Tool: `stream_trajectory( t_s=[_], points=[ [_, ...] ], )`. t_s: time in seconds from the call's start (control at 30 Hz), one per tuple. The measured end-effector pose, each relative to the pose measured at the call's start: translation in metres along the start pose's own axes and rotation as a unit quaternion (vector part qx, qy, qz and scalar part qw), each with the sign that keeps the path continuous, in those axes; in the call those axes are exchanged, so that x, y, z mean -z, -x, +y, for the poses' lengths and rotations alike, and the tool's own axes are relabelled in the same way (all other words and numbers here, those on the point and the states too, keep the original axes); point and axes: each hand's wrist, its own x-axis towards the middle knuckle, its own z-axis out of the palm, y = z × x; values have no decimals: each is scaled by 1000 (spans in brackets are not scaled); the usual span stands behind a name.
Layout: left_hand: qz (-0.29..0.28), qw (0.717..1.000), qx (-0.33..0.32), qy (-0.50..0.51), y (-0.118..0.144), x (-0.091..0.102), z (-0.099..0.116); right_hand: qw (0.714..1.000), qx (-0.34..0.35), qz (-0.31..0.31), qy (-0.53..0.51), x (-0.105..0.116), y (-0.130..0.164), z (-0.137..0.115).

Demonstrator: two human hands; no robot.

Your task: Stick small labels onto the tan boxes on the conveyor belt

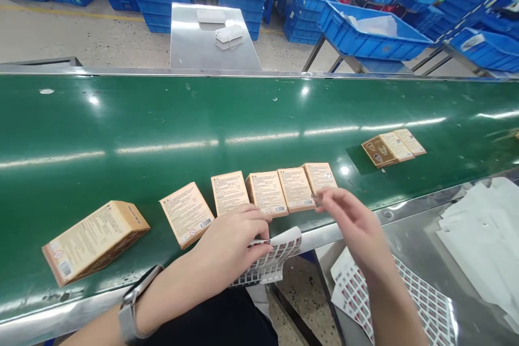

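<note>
My left hand [235,238] grips a sheet of small printed stickers [279,251] between thumb and fingers, just over the belt's near edge. My right hand [351,219] is closed in a pinch, a small sticker [315,198] at its fingertips, beside the front of the cartons. In a row on the belt lie several small tan cartons with printed text: a carton [188,213] on the left, another carton [229,192] partly behind my left hand, a carton [267,193], a carton [295,188] and a carton [320,175] with a small label on it.
A larger-looking carton [93,238] lies tilted at the left of the green belt [182,113]. More cartons [391,147] lie farther right. Another sticker sheet [425,292] and white paper sheets [482,232] rest on the metal table. Blue crates [373,32] stand beyond the belt.
</note>
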Motion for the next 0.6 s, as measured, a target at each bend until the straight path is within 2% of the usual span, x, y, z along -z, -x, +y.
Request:
stream_trajectory(
  t_s=[0.1, 0.17, 0.27, 0.43, 0.6],
  points=[
    [7, 993, -95, -64, -11, -16, -1, 978, -167, -18, -123, 10, -33, 18],
    [-8, 991, -100, -84, -17, -28, -2, 964, -213, -37, -155, 11, -48, 25],
    [-20, 991, -96, -96, -24, -37, 0, 960, -222, -26, -167, 8, -59, 31],
    [-29, 990, -100, -96, -34, -37, 4, 964, -214, -4, -158, 13, -62, 37],
    [-24, 989, -110, -93, -44, -42, 5, 977, -209, 26, -43, 15, -68, 41]
  ],
)
